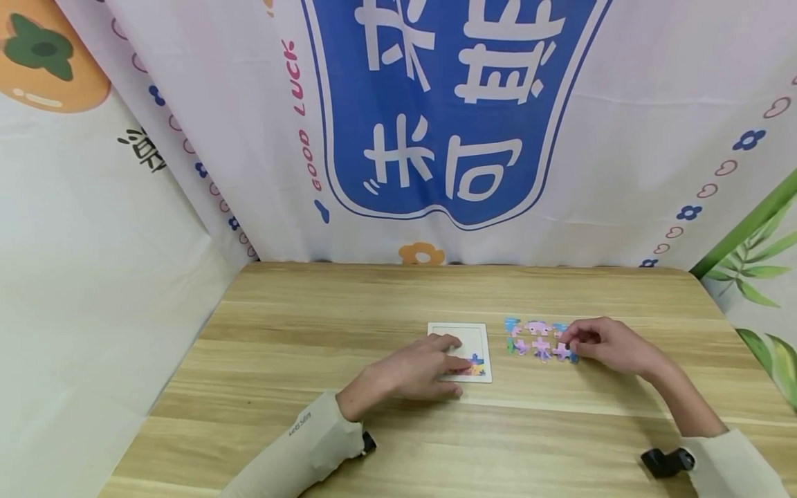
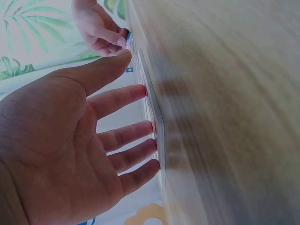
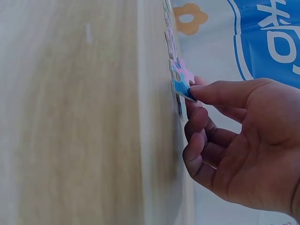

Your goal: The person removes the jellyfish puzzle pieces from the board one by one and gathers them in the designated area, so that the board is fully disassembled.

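Observation:
A white square puzzle tray [image 1: 459, 332] lies on the table, with some joined coloured jigsaw pieces [image 1: 476, 366] along its near edge. My left hand [image 1: 418, 366] rests on it, fingertips touching its face in the left wrist view and the thumb off to the side. To the right, my right hand [image 1: 613, 346] pinches a blue and pink jigsaw piece [image 3: 183, 82] between thumb and index finger, tilted up at the table surface. The other fingers are curled. Several loose pink, purple and blue jigsaw pieces [image 1: 540, 346] lie in two rows beside that hand.
The wooden table [image 1: 299, 346] reaches back to a printed cloth [image 1: 274, 207] hanging behind it. Another cloth side [image 1: 112, 277] stands at the left. Dark wrist-mounted devices [image 1: 666, 462] sit at both sleeves.

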`<state>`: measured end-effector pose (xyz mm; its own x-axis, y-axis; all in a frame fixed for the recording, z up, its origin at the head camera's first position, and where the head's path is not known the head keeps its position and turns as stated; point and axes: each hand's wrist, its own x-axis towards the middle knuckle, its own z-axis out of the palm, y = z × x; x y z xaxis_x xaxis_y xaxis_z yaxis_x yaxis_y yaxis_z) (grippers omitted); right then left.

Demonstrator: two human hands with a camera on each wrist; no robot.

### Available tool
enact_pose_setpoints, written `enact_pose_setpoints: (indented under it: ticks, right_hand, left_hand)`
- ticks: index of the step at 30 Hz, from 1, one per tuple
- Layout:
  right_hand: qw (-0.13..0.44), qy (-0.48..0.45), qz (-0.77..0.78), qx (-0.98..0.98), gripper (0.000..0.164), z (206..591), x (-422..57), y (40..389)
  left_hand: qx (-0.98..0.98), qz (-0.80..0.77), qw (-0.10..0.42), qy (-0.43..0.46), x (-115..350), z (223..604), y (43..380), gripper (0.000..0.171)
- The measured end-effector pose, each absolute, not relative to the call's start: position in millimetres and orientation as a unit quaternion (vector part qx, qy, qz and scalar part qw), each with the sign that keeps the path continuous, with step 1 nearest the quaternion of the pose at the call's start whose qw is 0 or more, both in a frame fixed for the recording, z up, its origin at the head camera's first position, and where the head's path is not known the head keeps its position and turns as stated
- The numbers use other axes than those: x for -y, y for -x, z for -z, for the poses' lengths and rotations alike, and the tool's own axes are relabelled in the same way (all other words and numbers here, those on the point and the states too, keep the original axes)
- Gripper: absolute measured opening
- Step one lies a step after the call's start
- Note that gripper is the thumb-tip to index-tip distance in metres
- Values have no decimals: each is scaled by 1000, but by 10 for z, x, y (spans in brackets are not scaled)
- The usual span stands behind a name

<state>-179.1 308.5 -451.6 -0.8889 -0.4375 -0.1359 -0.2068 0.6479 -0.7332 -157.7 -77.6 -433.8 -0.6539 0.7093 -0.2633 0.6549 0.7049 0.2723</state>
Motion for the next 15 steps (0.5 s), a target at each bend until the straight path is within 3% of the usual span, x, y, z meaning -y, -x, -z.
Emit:
enact_pose_setpoints:
  ticks: [9, 15]
  right_hand:
    - [113, 174, 335, -919, 13, 4514, -3051, 1779]
    - [117, 187, 332, -917, 17, 4503, -3017, 1767]
  left_hand:
    - [-905, -71, 175, -381, 769, 4345, 1574, 55]
    - [-907, -69, 175, -378, 768, 4340, 1574, 56]
